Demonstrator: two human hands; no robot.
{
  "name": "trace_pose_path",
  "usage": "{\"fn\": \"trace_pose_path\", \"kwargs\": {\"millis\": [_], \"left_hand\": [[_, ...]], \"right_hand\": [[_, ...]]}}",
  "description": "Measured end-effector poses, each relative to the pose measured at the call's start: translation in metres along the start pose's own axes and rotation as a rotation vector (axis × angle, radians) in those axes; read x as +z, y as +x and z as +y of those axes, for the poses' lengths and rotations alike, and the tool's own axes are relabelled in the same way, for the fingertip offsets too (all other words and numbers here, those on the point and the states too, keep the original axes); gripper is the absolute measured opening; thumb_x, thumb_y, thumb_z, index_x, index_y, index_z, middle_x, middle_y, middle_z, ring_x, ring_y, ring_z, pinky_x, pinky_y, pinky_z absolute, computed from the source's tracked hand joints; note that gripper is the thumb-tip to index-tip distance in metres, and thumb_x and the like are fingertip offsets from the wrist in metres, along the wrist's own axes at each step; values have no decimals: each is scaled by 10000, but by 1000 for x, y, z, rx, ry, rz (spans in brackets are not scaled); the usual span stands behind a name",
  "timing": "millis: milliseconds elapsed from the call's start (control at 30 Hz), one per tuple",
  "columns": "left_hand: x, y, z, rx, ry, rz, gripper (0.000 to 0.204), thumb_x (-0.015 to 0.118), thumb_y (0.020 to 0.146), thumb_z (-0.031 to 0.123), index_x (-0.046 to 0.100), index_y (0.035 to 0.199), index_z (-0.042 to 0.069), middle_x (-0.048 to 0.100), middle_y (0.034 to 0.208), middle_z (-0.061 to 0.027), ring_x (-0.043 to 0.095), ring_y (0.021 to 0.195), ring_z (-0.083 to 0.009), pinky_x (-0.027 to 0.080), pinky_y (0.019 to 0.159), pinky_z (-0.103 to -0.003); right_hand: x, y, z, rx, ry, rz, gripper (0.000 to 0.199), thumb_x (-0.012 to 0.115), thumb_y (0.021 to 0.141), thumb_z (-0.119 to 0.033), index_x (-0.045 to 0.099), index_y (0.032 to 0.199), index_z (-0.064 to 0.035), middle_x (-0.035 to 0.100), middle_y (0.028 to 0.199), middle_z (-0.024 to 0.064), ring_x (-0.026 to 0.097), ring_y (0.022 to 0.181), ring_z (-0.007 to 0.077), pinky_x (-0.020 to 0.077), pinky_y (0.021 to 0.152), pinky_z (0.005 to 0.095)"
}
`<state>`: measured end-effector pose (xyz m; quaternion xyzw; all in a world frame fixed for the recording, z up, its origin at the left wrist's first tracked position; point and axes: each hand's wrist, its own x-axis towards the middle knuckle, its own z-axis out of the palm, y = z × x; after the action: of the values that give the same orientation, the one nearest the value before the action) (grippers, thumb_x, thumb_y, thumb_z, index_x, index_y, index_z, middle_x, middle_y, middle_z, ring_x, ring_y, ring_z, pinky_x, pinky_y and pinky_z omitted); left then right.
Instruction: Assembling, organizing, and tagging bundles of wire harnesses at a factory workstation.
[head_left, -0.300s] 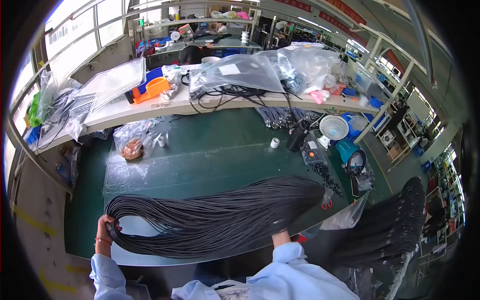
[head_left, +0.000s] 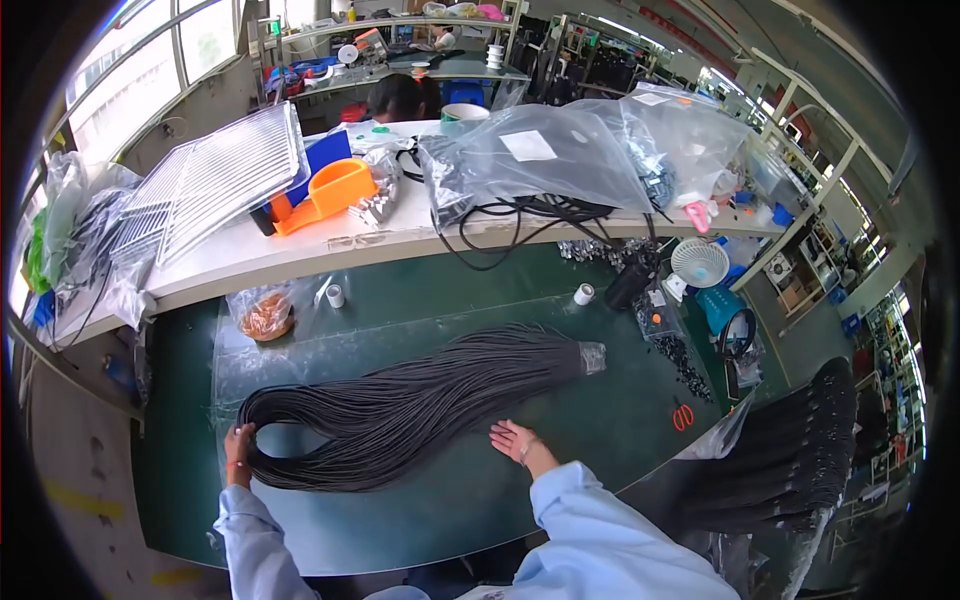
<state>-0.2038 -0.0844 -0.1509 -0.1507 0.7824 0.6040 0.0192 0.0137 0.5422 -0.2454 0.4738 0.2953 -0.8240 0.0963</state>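
A long bundle of thin black cables (head_left: 400, 410) lies across the green table, its left end bent round into a loop. Its right end is gathered in a short transparent wrap (head_left: 592, 358). My left hand (head_left: 238, 443) is closed on the outer left side of the loop. Below the middle of the bundle, my right hand (head_left: 514, 440) is held palm up with fingers stretched out, apart from the cables and holding nothing. A pair of scissors with orange-red handles (head_left: 683, 416) lies to the right of the bundle.
A white shelf (head_left: 330, 240) crosses above the table, bearing a wire rack (head_left: 225, 180), an orange tape dispenser (head_left: 330, 190) and plastic bags (head_left: 550, 150). A small fan (head_left: 699, 262) and a black bottle (head_left: 630, 282) stand right. More black cable bundles (head_left: 780, 450) hang beyond the table's right edge.
The cable bundle has come down flat on the table, its right end shifted left and uncovering the scissors. My right hand has come out from under it and opened; my left still grips the loop.
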Motion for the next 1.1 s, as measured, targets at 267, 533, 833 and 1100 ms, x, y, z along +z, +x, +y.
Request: {"fn": "trace_pose_path", "kwargs": {"millis": [267, 533, 833, 1100], "left_hand": [[129, -49, -102, -39, 686, 593, 851, 634, 831, 581, 352, 1463, 85, 544, 1265, -273, 518, 1135, -437, 402, 969, -499], [146, 27, -70, -60, 655, 807, 694, 520, 925, 533, 336, 1473, 149, 539, 1234, -291, 496, 1148, -430, 405, 966, -492], [165, 101, -21, -174, 723, 664, 722, 475, 916, 595, 343, 1476, 159, 534, 1316, -236, 513, 1200, -403, 414, 986, -486], [132, 96, -16, -319, 804, 388, 827, 382, 883, 729, 326, 1489, 170, 492, 1357, -259, 447, 1278, -404, 373, 1045, -479]], "right_hand": [[-54, -31, -65, -294, 159, 167, 432, 601, 944, -384, 507, 1129, -6, 585, 1195, 274, 611, 1090, 380, 537, 918, 454], [46, 60, -133, -332, -93, 119, 465, 605, 944, -382, 406, 1158, -20, 604, 1051, 271, 680, 811, 348, 615, 716, 410], [97, 98, -163, -396, -113, 274, 476, 640, 925, -368, 442, 1137, 9, 630, 915, 206, 690, 739, 325, 613, 622, 416], [44, 6, -101, -529, -251, -28, 505, 641, 908, -466, 538, 1195, -64, 619, 1078, 69, 631, 954, 175, 554, 812, 336]]}}
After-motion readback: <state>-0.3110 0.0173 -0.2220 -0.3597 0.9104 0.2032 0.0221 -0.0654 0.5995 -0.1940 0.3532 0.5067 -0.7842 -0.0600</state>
